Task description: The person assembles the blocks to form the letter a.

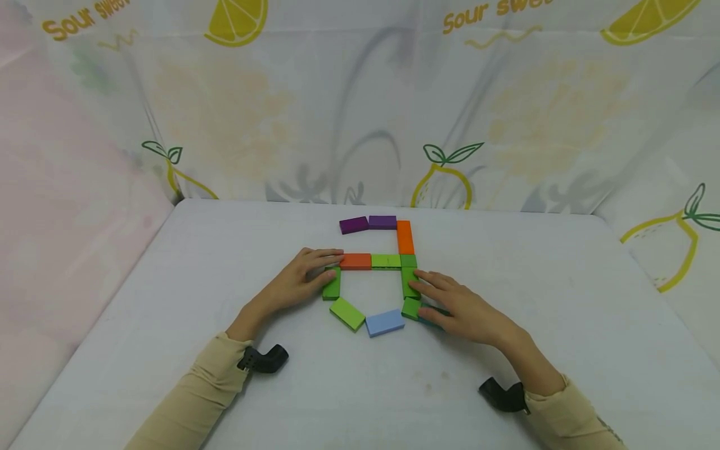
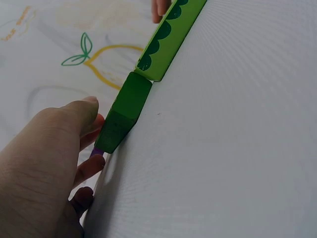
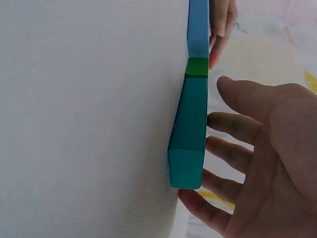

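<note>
Flat colored blocks lie end to end on the table in a figure with a closed lower loop. My left hand [image 1: 294, 280] has its fingertips at the left end of the orange-red block [image 1: 357, 262] and its thumb by a green block [image 1: 332, 289]. In the left wrist view that green block [image 2: 124, 111] stands just beyond relaxed fingers. My right hand [image 1: 469, 309] reaches over the right side, fingertips at an upright green block [image 1: 410, 284]. Under its thumb lies a teal block [image 3: 190, 124], partly hidden in the head view, touching a green block [image 1: 411, 308].
A light green block [image 1: 347, 314] and a light blue block [image 1: 385, 322] form the near side. Beyond the loop are an orange block [image 1: 405, 237] and two purple blocks, one purple block [image 1: 382, 222] meeting the orange. A lemon-print cloth [image 1: 315, 112] hangs behind the white table [image 1: 253, 231].
</note>
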